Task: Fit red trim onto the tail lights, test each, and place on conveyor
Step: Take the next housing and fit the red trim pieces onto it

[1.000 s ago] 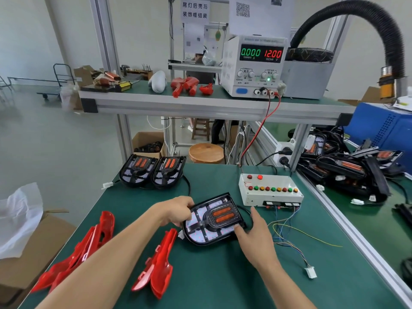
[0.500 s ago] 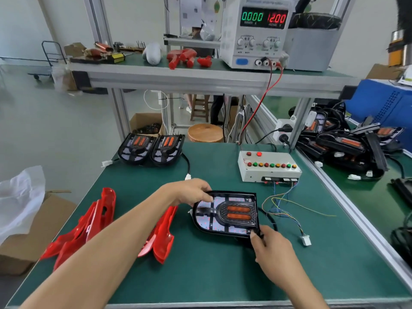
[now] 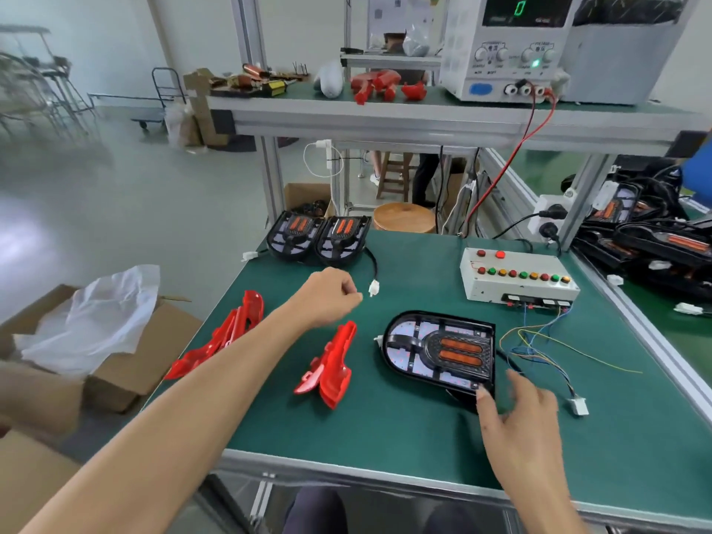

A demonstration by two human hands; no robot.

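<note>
A black tail light [image 3: 439, 348] with two orange lenses lies flat on the green table [image 3: 385, 425]. My right hand [image 3: 516, 410] touches its near right corner with the thumb, the fingers relaxed. My left hand [image 3: 331, 298] hovers above the table to the left with fingers curled, holding nothing, close to a white plug [image 3: 373, 289]. One red trim piece [image 3: 333, 370] lies just left of the tail light. More red trim [image 3: 231, 333] is stacked further left. Two more tail lights [image 3: 319, 238] sit at the table's far edge.
A white test box [image 3: 516, 279] with coloured buttons stands behind the tail light, its wires ending in a white connector [image 3: 578, 405]. The power supply [image 3: 501, 52] sits on the upper shelf. The conveyor [image 3: 685, 333] on the right carries several tail lights [image 3: 655, 244]. A cardboard box [image 3: 127, 364] stands at left.
My left hand let go of the tail light and rose up and to the left. The tail light now lies flat, and my right hand has loosened its hold on the corner.
</note>
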